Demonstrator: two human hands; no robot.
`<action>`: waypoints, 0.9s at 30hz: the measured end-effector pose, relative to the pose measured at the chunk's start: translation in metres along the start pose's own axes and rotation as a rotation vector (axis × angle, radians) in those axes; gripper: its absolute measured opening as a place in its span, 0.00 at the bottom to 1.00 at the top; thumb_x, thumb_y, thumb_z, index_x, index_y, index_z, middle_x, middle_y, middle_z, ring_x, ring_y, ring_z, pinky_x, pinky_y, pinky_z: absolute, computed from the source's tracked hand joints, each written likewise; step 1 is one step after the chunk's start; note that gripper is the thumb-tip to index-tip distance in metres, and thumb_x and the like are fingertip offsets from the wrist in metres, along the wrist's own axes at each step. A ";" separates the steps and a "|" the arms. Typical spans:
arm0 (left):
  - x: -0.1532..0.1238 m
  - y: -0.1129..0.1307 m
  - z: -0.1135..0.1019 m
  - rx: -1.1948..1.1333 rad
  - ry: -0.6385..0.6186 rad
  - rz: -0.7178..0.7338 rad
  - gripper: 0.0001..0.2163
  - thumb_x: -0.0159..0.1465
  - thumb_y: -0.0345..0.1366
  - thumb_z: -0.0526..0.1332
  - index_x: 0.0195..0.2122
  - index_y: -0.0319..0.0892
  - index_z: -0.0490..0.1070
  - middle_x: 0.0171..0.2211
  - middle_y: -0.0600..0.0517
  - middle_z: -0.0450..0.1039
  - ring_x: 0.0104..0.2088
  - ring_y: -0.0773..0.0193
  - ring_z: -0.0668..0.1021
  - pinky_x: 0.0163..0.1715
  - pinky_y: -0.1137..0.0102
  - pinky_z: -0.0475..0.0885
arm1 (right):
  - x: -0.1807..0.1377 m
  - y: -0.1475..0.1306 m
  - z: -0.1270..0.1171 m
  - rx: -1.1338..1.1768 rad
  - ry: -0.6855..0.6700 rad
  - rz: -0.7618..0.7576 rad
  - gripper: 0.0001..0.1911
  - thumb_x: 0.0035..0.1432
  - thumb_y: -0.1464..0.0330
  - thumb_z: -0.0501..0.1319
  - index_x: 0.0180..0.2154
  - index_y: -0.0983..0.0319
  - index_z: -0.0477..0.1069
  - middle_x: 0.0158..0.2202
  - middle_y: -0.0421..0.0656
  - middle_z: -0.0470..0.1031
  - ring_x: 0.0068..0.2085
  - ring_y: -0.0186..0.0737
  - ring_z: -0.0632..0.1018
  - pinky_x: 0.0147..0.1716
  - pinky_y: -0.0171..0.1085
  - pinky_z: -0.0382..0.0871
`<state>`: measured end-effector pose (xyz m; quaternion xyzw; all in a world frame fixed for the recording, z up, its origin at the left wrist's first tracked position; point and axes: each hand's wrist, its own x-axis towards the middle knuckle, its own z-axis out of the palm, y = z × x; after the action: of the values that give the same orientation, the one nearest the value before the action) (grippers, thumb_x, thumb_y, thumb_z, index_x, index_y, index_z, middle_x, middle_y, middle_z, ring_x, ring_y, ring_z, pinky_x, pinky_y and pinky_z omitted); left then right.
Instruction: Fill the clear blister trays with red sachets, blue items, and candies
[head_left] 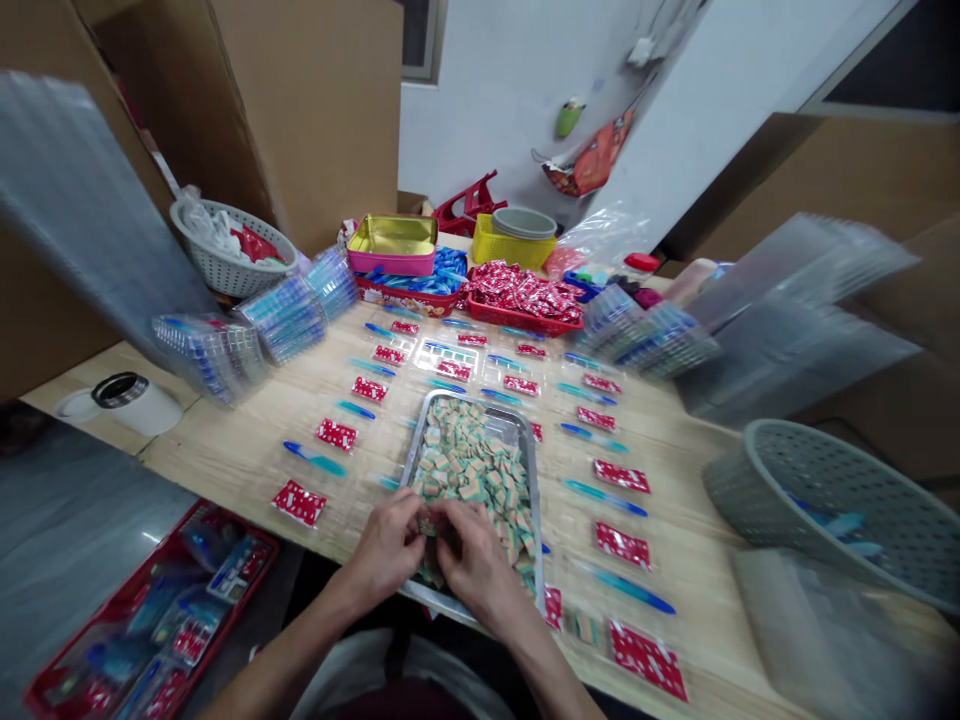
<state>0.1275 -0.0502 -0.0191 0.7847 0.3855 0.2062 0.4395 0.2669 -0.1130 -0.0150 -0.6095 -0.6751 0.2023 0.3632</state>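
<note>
Left hand (391, 535) and right hand (474, 555) are held close together, fingers curled inward; whether one of the small striped blocks (476, 465) is pinched there cannot be clearly told. The blocks are heaped in a metal tray (535, 520) beneath, which is flanked by red packets (647, 658) and blue pen-like sticks (636, 592) on a wooden table (225, 450).
</note>
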 end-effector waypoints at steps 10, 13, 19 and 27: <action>0.002 0.001 -0.003 0.028 0.003 0.004 0.10 0.47 0.21 0.53 0.27 0.41 0.64 0.26 0.56 0.64 0.25 0.68 0.68 0.26 0.74 0.60 | 0.003 0.001 0.001 -0.083 -0.016 -0.031 0.17 0.47 0.84 0.52 0.36 0.59 0.66 0.33 0.40 0.74 0.36 0.40 0.71 0.40 0.40 0.58; 0.002 -0.002 -0.002 0.043 -0.010 -0.002 0.09 0.48 0.21 0.53 0.27 0.41 0.64 0.26 0.56 0.64 0.26 0.67 0.69 0.26 0.74 0.60 | 0.003 0.000 0.000 -0.116 -0.042 -0.026 0.17 0.46 0.84 0.52 0.35 0.60 0.66 0.31 0.40 0.73 0.34 0.41 0.71 0.39 0.40 0.58; 0.001 -0.005 0.001 0.058 -0.017 0.004 0.09 0.48 0.21 0.53 0.26 0.42 0.64 0.25 0.56 0.64 0.26 0.67 0.69 0.26 0.74 0.60 | -0.003 0.003 0.005 -0.139 0.043 -0.080 0.15 0.49 0.83 0.53 0.36 0.60 0.66 0.32 0.41 0.73 0.35 0.41 0.71 0.39 0.40 0.58; 0.002 0.000 -0.001 0.050 -0.013 -0.041 0.08 0.49 0.23 0.54 0.27 0.40 0.68 0.22 0.56 0.64 0.23 0.68 0.68 0.24 0.74 0.59 | -0.003 0.002 0.002 -0.141 0.071 -0.121 0.12 0.54 0.81 0.53 0.35 0.60 0.67 0.29 0.42 0.73 0.32 0.41 0.71 0.39 0.41 0.59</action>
<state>0.1283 -0.0489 -0.0185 0.7887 0.4037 0.1823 0.4263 0.2664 -0.1155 -0.0187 -0.5982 -0.7101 0.1103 0.3546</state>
